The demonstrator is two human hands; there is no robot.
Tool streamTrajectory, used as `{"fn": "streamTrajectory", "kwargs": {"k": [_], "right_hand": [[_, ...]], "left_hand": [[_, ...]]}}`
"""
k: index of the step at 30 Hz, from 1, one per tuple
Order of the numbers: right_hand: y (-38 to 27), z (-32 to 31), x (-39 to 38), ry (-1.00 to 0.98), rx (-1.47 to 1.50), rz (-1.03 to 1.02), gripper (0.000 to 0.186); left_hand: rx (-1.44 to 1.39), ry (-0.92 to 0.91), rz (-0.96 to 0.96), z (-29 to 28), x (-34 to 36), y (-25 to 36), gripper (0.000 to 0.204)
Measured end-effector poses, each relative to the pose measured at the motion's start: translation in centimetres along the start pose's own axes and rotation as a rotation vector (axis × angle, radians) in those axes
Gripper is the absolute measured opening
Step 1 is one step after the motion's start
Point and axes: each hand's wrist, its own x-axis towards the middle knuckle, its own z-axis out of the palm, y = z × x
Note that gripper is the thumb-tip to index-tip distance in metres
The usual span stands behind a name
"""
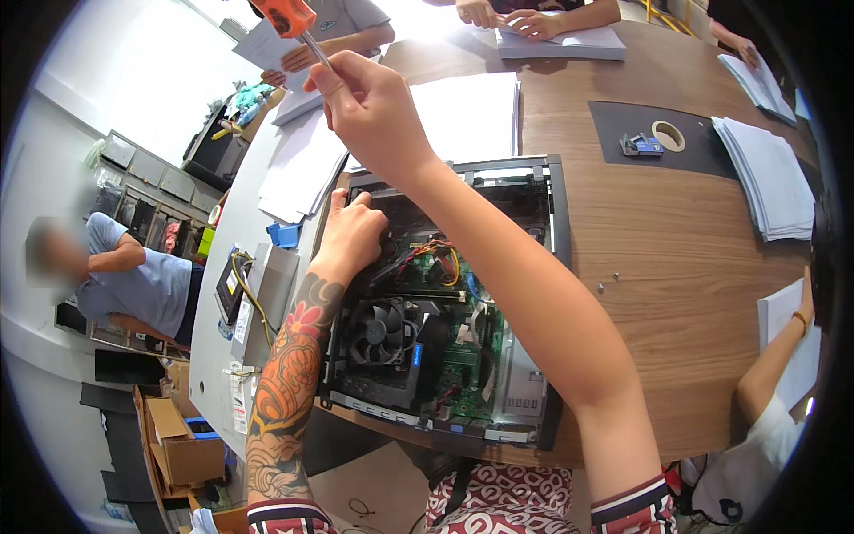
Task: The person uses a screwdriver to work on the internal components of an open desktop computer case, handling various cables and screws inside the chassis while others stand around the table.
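An open desktop computer case (550,205) lies flat at the table's edge in front of me. Inside it show a black fan (382,331), a green circuit board (463,360) and bundled coloured wires. My right hand (378,111) is raised over the far side of the case, its fingers pinching the metal shaft of a screwdriver (286,13) whose orange handle points up and away. My tattooed left hand (354,233) is at the far left part of the case, fingers curled down against it. What those fingertips hold, if anything, is hidden.
Left of the case sits a silver metal box (274,289) with cables, near a small blue piece (284,235). Two small screws (602,287) lie on the right. Farther off are a tape roll (667,135), paper stacks (765,178) and other people around the table.
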Motion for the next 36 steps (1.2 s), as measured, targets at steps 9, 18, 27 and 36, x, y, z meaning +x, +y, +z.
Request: {"fn": "streamTrajectory", "kwargs": {"k": [9,18,27,36], "right_hand": [[-0.3,0.1,-0.4,-0.008,-0.033,0.014,0.023],[0.1,0.3,-0.4,-0.037,-0.049,0.027,0.022],[0.2,0.5,-0.1,0.026,-0.010,-0.032,0.021],[-0.3,0.0,-0.1,0.007,-0.018,0.021,0.020]], "left_hand": [[0.125,-0.018,0.047,-0.1,-0.2,0.6,0.007],[0.073,-0.001,0.067,-0.2,-0.3,0.5,0.010],[0.028,0.025,0.013,0.5,0.0,0.3,0.010],[-0.067,0.051,0.031,0.3,-0.2,-0.2,0.010]]}}
